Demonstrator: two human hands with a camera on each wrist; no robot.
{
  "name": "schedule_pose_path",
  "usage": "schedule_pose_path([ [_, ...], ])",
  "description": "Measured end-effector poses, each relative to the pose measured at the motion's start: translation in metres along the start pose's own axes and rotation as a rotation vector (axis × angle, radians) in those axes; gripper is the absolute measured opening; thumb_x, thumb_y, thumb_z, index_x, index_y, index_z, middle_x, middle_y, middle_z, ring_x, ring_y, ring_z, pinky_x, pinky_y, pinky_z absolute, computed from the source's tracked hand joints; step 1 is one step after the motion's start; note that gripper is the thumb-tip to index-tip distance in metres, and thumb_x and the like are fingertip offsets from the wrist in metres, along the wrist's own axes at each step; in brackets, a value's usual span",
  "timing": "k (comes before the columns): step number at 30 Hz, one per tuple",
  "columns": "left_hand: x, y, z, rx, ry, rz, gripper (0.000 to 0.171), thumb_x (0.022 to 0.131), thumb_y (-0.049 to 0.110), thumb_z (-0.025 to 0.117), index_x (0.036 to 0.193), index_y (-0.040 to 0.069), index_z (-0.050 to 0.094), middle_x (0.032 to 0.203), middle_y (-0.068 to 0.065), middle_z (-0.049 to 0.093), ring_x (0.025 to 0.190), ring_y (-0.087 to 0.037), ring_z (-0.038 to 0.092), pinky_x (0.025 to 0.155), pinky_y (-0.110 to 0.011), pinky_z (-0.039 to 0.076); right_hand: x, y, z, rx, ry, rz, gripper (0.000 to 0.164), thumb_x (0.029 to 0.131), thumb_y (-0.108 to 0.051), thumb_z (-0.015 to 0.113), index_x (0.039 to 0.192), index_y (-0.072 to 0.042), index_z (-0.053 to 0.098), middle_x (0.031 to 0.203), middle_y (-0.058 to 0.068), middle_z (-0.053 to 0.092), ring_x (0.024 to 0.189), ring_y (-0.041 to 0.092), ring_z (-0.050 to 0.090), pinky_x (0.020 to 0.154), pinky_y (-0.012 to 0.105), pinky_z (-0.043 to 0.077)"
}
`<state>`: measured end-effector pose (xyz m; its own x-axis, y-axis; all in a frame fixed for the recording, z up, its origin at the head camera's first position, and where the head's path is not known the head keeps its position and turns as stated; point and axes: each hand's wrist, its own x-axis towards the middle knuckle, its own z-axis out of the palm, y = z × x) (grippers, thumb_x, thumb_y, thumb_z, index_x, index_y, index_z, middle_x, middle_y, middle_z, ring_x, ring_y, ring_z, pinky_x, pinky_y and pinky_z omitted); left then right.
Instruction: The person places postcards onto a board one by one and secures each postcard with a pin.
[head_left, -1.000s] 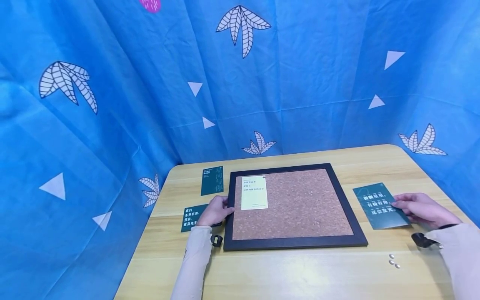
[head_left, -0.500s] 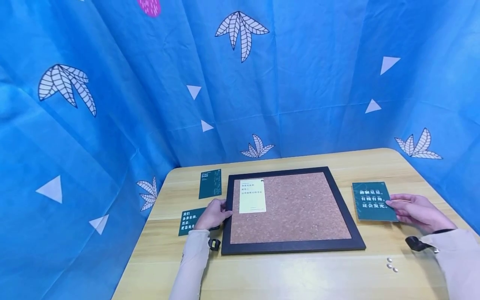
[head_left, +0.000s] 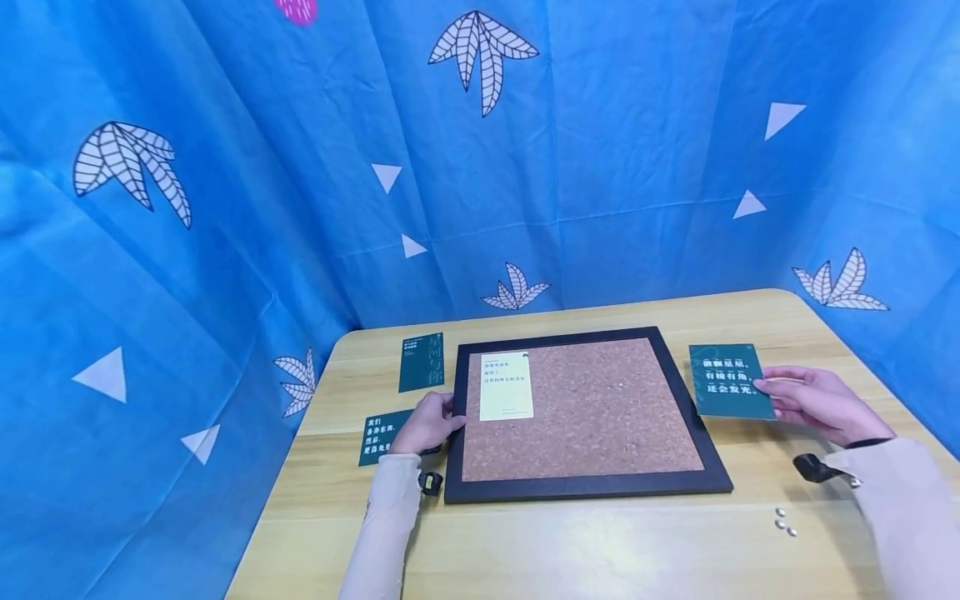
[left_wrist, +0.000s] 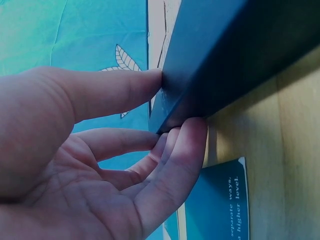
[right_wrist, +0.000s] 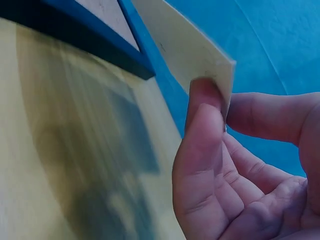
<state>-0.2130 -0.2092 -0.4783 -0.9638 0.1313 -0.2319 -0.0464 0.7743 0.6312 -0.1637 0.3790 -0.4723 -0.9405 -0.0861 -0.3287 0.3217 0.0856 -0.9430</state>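
A cork board (head_left: pixel 600 433) in a black frame lies on the table, with a pale yellow card (head_left: pixel 506 400) at its upper left under a small dark pin. My left hand (head_left: pixel 426 425) holds the board's left edge; the left wrist view shows the thumb on the frame (left_wrist: pixel 200 65) and fingertips against its side. My right hand (head_left: pixel 813 402) pinches a dark green card (head_left: pixel 729 396) with white characters by its right edge, lifted above the table beside the board. In the right wrist view the card's pale back (right_wrist: pixel 185 45) shows between thumb and fingers.
Several small silver pins (head_left: pixel 780 523) lie on the table in front of the right hand. Left of the board are two more green cards, one farther back (head_left: pixel 420 367) and one (head_left: pixel 375 442) partly behind the left hand. A blue patterned curtain (head_left: pixel 637 167) surrounds the table.
The right hand has raised the green card off the table and brought it left, so that it now overlaps the board's right frame in the head view. The left hand has stayed put.
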Motion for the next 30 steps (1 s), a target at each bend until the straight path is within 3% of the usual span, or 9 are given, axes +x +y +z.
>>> schedule_pose_path([
  [5, 0.0, -0.001, 0.0, -0.002, -0.001, -0.006, 0.048, 0.101, 0.02, 0.067, 0.146, 0.003, 0.057, 0.105, -0.011, 0.068, 0.084, -0.019, 0.063, 0.066, -0.027, 0.046, 0.006, -0.01, 0.014, -0.053, 0.0, -0.023, 0.008, 0.103, -0.018, 0.064, 0.108, -0.023, 0.06, 0.087, -0.013, 0.071, 0.068, 0.005, 0.065, 0.068, 0.025, 0.06],
  [11, -0.001, -0.001, 0.0, -0.004, 0.002, -0.009, 0.054, 0.101, 0.021, 0.067, 0.15, 0.002, 0.052, 0.113, -0.012, 0.068, 0.087, -0.019, 0.063, 0.067, -0.027, 0.047, 0.012, -0.02, 0.03, -0.105, 0.002, -0.052, 0.017, 0.103, -0.021, 0.065, 0.116, -0.016, 0.056, 0.088, -0.015, 0.07, 0.069, 0.002, 0.065, 0.069, 0.023, 0.06],
  [16, -0.001, -0.001, 0.0, -0.007, 0.002, -0.007, 0.051, 0.101, 0.02, 0.067, 0.148, 0.002, 0.054, 0.102, -0.01, 0.066, 0.081, -0.018, 0.062, 0.065, -0.028, 0.045, 0.02, -0.03, 0.042, -0.133, -0.012, -0.07, 0.031, 0.103, -0.022, 0.064, 0.126, -0.006, 0.05, 0.087, -0.016, 0.07, 0.069, 0.002, 0.063, 0.068, 0.023, 0.06],
  [23, -0.002, 0.0, -0.001, -0.018, 0.001, 0.003, 0.042, 0.101, 0.019, 0.066, 0.141, 0.004, 0.062, 0.087, -0.008, 0.062, 0.071, -0.019, 0.059, 0.06, -0.028, 0.042, 0.028, -0.045, 0.061, -0.15, -0.01, -0.08, 0.034, 0.103, -0.025, 0.065, 0.127, -0.006, 0.049, 0.08, -0.016, 0.068, 0.067, 0.001, 0.063, 0.068, 0.024, 0.06],
  [30, -0.002, 0.001, -0.001, -0.015, -0.002, -0.003, 0.05, 0.101, 0.019, 0.067, 0.146, 0.001, 0.056, 0.089, -0.009, 0.063, 0.071, -0.018, 0.059, 0.059, -0.028, 0.042, 0.039, -0.054, 0.079, -0.187, -0.037, -0.097, 0.058, 0.104, -0.027, 0.062, 0.144, 0.008, 0.038, 0.082, -0.018, 0.069, 0.072, 0.0, 0.065, 0.07, 0.022, 0.059],
])
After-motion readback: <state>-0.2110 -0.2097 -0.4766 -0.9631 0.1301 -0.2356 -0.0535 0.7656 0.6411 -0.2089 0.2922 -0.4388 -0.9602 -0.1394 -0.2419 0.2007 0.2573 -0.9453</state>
